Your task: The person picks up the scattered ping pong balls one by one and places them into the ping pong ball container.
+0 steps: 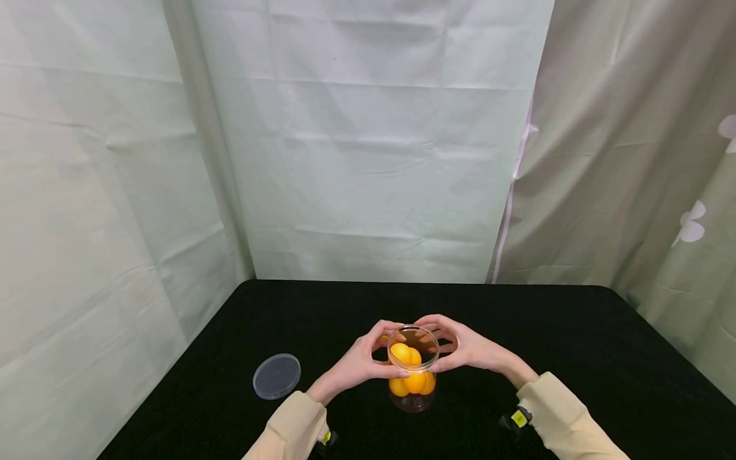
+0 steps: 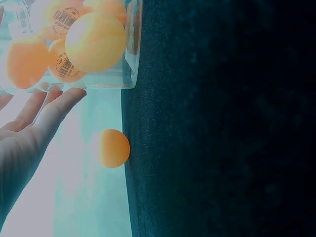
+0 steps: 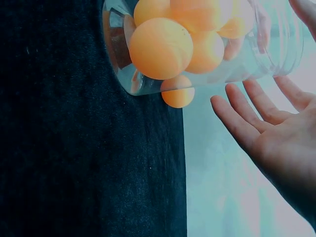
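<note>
A clear plastic jar (image 1: 415,404), its mouth uncovered, stands upright between the two hands. Several orange table tennis balls (image 1: 411,382) are inside it, printed marks showing on some in the left wrist view. The left hand (image 1: 367,359) holds the jar's upper left side, thumb in front and fingers behind. On the opposite side the right hand (image 1: 468,347) holds it near the rim, thumb toward the front and fingers spread behind. One loose orange ball (image 2: 114,148) lies outside the jar, beyond it on the table; the left hand mostly hides it in the head view.
A round translucent lid (image 1: 277,376) lies flat on the black-covered table (image 1: 552,332), left of the left forearm. Pale curtains (image 1: 368,160) hang behind the table and along both sides.
</note>
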Motion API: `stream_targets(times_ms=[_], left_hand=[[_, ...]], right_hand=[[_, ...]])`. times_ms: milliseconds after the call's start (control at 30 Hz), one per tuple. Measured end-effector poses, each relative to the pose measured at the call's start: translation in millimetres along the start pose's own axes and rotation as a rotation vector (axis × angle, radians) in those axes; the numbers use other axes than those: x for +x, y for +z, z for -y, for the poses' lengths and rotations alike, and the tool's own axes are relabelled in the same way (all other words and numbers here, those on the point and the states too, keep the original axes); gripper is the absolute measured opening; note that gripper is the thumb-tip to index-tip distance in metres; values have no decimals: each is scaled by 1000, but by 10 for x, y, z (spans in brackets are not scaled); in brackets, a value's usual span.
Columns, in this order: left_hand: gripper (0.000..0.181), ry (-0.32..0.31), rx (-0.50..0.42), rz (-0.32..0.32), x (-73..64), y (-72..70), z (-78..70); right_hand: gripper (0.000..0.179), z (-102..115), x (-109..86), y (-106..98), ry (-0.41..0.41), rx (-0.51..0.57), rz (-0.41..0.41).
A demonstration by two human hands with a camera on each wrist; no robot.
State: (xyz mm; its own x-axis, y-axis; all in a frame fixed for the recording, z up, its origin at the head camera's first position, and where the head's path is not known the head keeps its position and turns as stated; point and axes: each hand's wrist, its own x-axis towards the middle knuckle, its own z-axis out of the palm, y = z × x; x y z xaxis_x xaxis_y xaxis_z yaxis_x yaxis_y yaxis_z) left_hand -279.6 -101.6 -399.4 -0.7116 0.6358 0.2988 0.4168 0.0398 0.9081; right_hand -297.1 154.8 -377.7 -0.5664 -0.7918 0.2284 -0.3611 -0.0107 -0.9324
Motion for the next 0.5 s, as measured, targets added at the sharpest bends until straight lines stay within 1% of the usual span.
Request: stream_targets(times_ms=[133, 300, 500], left_hand=[[61, -3, -1, 0, -4, 1, 2], [60, 8, -3, 4, -6, 6, 14], [59, -1, -21, 7, -5, 3, 6]], right_hand=[[66, -4, 15, 34, -13, 2, 3], [65, 7, 31, 71, 6, -5, -14], [65, -7, 43, 81, -18, 10, -20]])
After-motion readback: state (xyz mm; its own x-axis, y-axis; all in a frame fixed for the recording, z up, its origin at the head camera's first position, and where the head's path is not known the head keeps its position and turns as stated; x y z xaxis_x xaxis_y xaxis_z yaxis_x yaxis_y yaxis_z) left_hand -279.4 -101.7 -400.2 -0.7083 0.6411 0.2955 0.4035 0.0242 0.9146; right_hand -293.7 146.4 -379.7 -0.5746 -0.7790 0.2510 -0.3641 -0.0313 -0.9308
